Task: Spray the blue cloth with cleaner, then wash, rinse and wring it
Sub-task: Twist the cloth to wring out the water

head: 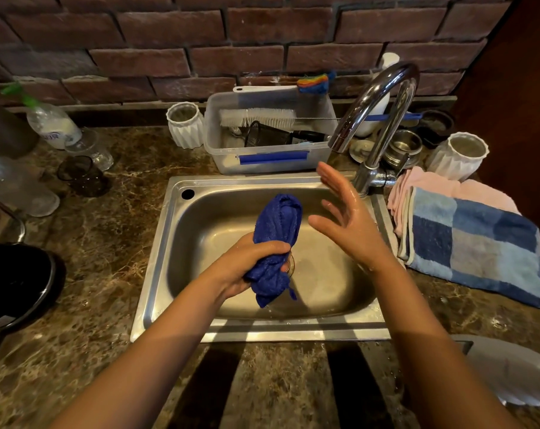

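The blue cloth point(277, 224) is bunched into a wet roll held upright over the steel sink point(157, 243). My left hand point(250, 264) is shut around the roll's lower half, above the drain. Wet and with fingers spread, my right hand point(346, 218) is to the right of the cloth and holds nothing; it is apart from the cloth. The chrome tap point(383, 109) arches over the sink's back right corner, and I see no water running from it. A spray bottle with a green trigger point(45, 116) stands at the far left of the counter.
A clear plastic tub with brushes point(268, 134) sits behind the sink, between two white ribbed jars point(185, 125) point(459, 156). A blue checked towel point(479, 243) and pink cloth point(442, 187) lie right of the sink. Glasses point(83, 174) and a dark pot point(18, 283) stand left.
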The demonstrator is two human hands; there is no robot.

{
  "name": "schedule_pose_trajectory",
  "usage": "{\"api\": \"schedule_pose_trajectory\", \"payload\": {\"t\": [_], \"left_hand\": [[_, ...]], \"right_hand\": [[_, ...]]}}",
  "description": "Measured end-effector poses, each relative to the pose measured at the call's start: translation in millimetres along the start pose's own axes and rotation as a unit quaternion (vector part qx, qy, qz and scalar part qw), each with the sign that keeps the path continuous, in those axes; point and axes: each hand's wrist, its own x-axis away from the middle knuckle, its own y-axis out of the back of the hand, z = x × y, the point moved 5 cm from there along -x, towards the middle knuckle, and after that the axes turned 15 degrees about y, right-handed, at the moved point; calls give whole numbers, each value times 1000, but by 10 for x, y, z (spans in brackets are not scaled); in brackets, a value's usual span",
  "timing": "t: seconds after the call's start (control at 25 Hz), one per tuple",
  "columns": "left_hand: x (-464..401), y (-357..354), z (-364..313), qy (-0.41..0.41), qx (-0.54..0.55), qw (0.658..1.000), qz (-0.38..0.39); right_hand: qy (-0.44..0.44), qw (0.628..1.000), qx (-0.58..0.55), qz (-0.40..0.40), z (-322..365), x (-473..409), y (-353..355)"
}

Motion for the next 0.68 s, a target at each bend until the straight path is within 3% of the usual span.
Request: {"api": "schedule_pose_trajectory", "payload": {"t": [0.2, 0.28, 0.32, 0.36, 0.44, 0.52, 0.68], "left_hand": [[3, -179, 43, 48, -4, 988, 147], [38, -290, 69, 81, -34, 976, 200], [51, -308, 58, 89, -54, 976, 189], [53, -291, 30, 87, -81, 983, 142], [46, -214, -71, 66, -183, 980, -30], [59, -194, -195, 14, -334, 924, -186], [47, -301, -255, -94, -547, 780, -288]], "right_hand": [[-81, 948, -304, 37, -60, -5, -434], [-64, 940, -329, 61, -2, -64, -509], [-52, 955, -284, 65, 36, -103, -518], [-43, 976, -208, 55, 67, -147, -506], [-53, 995, -82, 4, 56, -218, -441], [-76, 997, -21, -29, 18, -244, -403], [-111, 993, 30, -20, -34, -202, -441]]}}
